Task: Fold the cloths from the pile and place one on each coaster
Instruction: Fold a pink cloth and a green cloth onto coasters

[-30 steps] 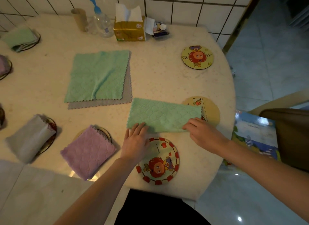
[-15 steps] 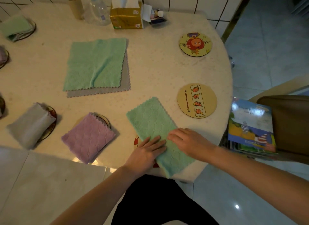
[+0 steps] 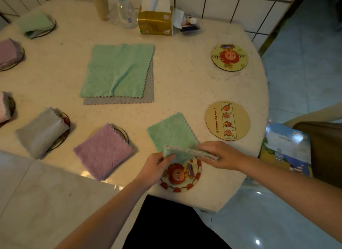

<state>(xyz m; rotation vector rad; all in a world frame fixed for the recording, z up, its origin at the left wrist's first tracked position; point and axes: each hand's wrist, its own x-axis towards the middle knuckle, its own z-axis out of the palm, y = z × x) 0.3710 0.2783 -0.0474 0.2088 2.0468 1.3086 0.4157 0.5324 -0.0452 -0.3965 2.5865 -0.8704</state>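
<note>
A mint-green, waffle-textured microfibre cloth with pinked edges (image 3: 173, 134) is seen at the near edge of the round, pale speckled stone table (image 3: 185, 82). Its far part lies flat on the tabletop, while its near edge is lifted and turned back over itself, so that a doubled, layered hem is shown. That raised edge is pinched at one end by the left hand (image 3: 154, 167), thumb on top and fingers curled beneath, and at the other end by the right hand (image 3: 220, 155), whose fingers are closed on the stacked layers. Directly under the lifted edge a round coaster with a red-checked rim and a cartoon tomato face (image 3: 180, 176) is uncovered; it is touched by the cloth at its far side.

Just right of the cloth a round tan wooden coaster printed with a strip of small figures (image 3: 228, 120) is laid bare, and farther back a round yellow coaster with a red cartoon figure (image 3: 230, 57) is also bare.

At the table's centre a flat green cloth on top of a grey one (image 3: 118, 71) forms the pile. To the left, a folded lilac cloth (image 3: 102, 151) and a folded grey cloth (image 3: 41, 132) are each set on a coaster.
</note>
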